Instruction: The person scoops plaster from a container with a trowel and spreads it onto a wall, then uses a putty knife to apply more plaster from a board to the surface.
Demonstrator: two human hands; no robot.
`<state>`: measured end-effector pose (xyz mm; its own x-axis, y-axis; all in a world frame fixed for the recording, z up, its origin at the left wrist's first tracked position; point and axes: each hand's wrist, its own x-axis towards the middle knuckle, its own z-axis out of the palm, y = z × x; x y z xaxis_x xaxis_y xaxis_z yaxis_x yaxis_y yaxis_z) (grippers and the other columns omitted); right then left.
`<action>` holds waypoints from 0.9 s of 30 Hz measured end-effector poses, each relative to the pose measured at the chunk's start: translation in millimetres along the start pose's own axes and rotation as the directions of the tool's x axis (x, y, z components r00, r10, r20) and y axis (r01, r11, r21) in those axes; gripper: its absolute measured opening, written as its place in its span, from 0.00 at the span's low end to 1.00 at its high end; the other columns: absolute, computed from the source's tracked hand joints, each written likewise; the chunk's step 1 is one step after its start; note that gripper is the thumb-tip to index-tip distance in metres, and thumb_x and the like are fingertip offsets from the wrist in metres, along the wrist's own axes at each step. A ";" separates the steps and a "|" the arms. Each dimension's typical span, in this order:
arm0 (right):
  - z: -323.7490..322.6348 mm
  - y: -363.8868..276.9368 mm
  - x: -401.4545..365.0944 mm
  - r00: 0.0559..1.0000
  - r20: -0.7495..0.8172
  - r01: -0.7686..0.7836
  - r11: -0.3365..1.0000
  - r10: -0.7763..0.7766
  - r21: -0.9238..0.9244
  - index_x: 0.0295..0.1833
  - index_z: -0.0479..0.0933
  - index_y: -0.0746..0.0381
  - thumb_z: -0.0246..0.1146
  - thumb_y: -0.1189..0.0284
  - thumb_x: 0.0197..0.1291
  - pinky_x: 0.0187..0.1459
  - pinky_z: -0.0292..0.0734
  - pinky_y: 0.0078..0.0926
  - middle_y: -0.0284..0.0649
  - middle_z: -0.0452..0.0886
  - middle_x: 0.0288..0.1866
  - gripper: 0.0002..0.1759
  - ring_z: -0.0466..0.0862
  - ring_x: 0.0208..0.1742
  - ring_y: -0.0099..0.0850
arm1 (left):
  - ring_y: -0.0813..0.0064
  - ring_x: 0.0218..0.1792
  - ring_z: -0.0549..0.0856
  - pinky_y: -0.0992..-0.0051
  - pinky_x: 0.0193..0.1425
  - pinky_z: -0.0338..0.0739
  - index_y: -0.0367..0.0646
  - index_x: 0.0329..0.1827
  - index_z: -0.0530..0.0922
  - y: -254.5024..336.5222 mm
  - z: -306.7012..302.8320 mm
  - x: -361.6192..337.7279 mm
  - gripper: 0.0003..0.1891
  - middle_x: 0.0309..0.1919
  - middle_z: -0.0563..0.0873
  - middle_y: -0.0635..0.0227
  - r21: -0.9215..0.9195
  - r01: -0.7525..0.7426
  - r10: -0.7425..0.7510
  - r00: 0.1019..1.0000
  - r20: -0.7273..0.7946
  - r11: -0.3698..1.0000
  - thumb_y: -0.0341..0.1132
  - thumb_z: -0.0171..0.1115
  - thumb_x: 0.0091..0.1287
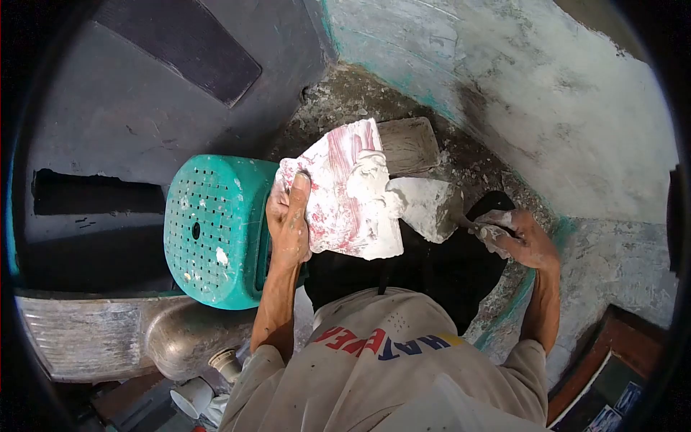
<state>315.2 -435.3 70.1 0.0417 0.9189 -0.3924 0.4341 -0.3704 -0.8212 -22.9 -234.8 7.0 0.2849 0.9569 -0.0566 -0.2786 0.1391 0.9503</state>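
Observation:
My left hand grips the left edge of a flat board smeared with white and reddish plaster, its thumb lying on top. A mound of wet white plaster sits toward the board's right side. My right hand, coated with plaster, is closed round the handle of a trowel. The trowel's plaster-covered blade points left and meets the mound at the board's right edge. Most of the handle is hidden by my fingers.
A green plastic stool spotted with plaster stands at left. Beyond the board lies a rectangular, dirt-covered block or tray on rough ground. A patchy plastered wall rises at right. A metal sink is at lower left, a wooden frame at lower right.

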 end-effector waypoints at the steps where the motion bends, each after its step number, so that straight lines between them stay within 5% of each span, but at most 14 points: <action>1: 2.3 5.6 -2.8 1.000 0.006 -0.004 1.000 0.004 -0.001 0.54 0.86 0.66 0.64 0.71 0.63 0.37 0.79 0.30 0.42 0.87 0.33 0.16 0.84 0.31 0.30 | 0.80 0.50 0.86 0.74 0.57 0.82 0.33 0.67 0.75 -0.3 0.3 -2.2 0.21 0.53 0.87 0.63 -0.001 0.005 -0.005 1.000 -0.006 1.000 0.39 0.63 0.80; 4: 3.5 20.3 -7.6 0.987 -0.123 0.086 0.982 -0.108 -0.165 0.55 0.85 0.66 0.64 0.72 0.64 0.37 0.79 0.30 0.41 0.88 0.33 0.16 0.84 0.32 0.29 | 0.78 0.52 0.87 0.72 0.58 0.83 0.32 0.67 0.75 12.8 13.7 -0.6 0.20 0.55 0.87 0.63 -0.200 0.054 -0.056 0.998 -0.003 0.978 0.40 0.60 0.82; 7: 8.6 28.8 -7.7 0.988 -0.116 -0.098 0.995 0.098 0.004 0.56 0.85 0.65 0.66 0.76 0.60 0.38 0.80 0.30 0.44 0.88 0.37 0.17 0.85 0.32 0.31 | 0.77 0.52 0.87 0.72 0.59 0.83 0.33 0.67 0.76 6.8 4.0 2.9 0.20 0.56 0.87 0.63 -0.156 0.118 -0.115 0.993 0.025 0.981 0.40 0.60 0.82; 9: 27.7 27.5 -6.7 0.914 -0.371 0.169 0.985 -0.162 -0.013 0.57 0.84 0.65 0.69 0.79 0.58 0.40 0.80 0.32 0.47 0.88 0.42 0.20 0.87 0.36 0.37 | 0.77 0.53 0.88 0.74 0.59 0.83 0.34 0.68 0.78 1.9 8.4 3.3 0.21 0.57 0.88 0.62 -0.110 0.126 -0.125 0.992 0.024 0.986 0.42 0.59 0.82; 10: 37.7 23.1 -2.8 0.913 -0.375 0.167 0.986 -0.159 -0.013 0.57 0.84 0.65 0.69 0.79 0.58 0.40 0.80 0.32 0.47 0.88 0.42 0.20 0.87 0.36 0.37 | 0.76 0.53 0.88 0.73 0.60 0.84 0.34 0.68 0.78 -0.5 11.7 3.6 0.21 0.57 0.88 0.62 -0.149 0.158 -0.156 0.988 0.024 0.976 0.42 0.59 0.82; 12: 57.7 14.8 8.1 0.740 -0.468 0.353 0.871 -0.483 -0.340 0.61 0.82 0.63 0.73 0.80 0.55 0.41 0.81 0.36 0.48 0.86 0.47 0.25 0.87 0.41 0.43 | 0.73 0.55 0.89 0.71 0.60 0.84 0.35 0.67 0.78 -0.9 22.1 2.9 0.20 0.57 0.88 0.61 -0.226 0.194 -0.197 0.980 0.009 0.955 0.41 0.60 0.82; 13: 65.5 19.6 14.7 0.738 -0.468 0.357 0.869 -0.487 -0.343 0.61 0.82 0.63 0.73 0.80 0.55 0.41 0.81 0.36 0.48 0.86 0.47 0.25 0.87 0.41 0.43 | 0.73 0.55 0.89 0.71 0.60 0.84 0.35 0.67 0.78 3.4 28.1 3.4 0.20 0.57 0.88 0.61 -0.227 0.189 -0.192 0.981 0.009 0.955 0.41 0.60 0.82; 15: 86.3 37.0 28.9 0.494 -0.404 0.331 0.596 -0.770 -0.732 0.65 0.80 0.61 0.74 0.79 0.55 0.41 0.82 0.40 0.47 0.85 0.49 0.29 0.87 0.44 0.47 | 0.72 0.55 0.89 0.70 0.61 0.85 0.34 0.67 0.78 13.4 35.0 1.5 0.20 0.58 0.88 0.60 -0.327 0.203 -0.207 0.978 0.021 0.923 0.41 0.60 0.82; 16: 95.4 43.8 33.0 0.434 -0.421 0.354 0.581 -0.796 -0.733 0.66 0.79 0.61 0.75 0.79 0.54 0.42 0.81 0.43 0.48 0.85 0.52 0.31 0.86 0.45 0.47 | 0.71 0.54 0.89 0.69 0.60 0.86 0.34 0.67 0.78 15.3 35.8 1.1 0.20 0.58 0.88 0.60 -0.321 0.215 -0.228 0.974 -0.004 0.922 0.41 0.60 0.82; 23: 105.2 99.0 19.5 0.412 -0.579 0.205 0.690 -0.704 -0.694 0.64 0.78 0.67 0.71 0.80 0.58 0.48 0.80 0.46 0.52 0.84 0.54 0.26 0.85 0.48 0.49 | 0.78 0.52 0.88 0.74 0.57 0.83 0.35 0.59 0.83 19.4 32.7 7.9 0.17 0.51 0.89 0.65 -0.273 0.165 -0.200 0.974 -0.106 0.948 0.41 0.61 0.82; 25: 90.5 97.5 3.1 0.550 -0.574 0.183 0.759 -0.606 -0.625 0.62 0.79 0.69 0.66 0.80 0.63 0.48 0.81 0.47 0.54 0.84 0.54 0.21 0.86 0.48 0.51 | 0.77 0.54 0.88 0.73 0.58 0.84 0.34 0.62 0.81 25.2 27.9 9.9 0.18 0.52 0.88 0.64 -0.252 0.146 -0.176 0.979 -0.099 0.956 0.40 0.60 0.83; 27: 82.5 96.8 -6.3 0.519 -0.612 0.256 0.792 -0.597 -0.555 0.62 0.80 0.69 0.64 0.78 0.65 0.47 0.82 0.45 0.54 0.84 0.52 0.20 0.87 0.46 0.49 | 0.76 0.50 0.90 0.73 0.55 0.86 0.33 0.64 0.80 23.9 23.1 13.2 0.19 0.55 0.89 0.62 -0.109 0.082 -0.091 0.993 -0.079 0.991 0.40 0.62 0.81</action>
<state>282.7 -488.2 -41.1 0.3134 0.7809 0.5403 0.8536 0.0177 -0.5206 -4.5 -224.7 36.0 0.2353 0.9576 -0.1665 -0.3526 0.2437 0.9035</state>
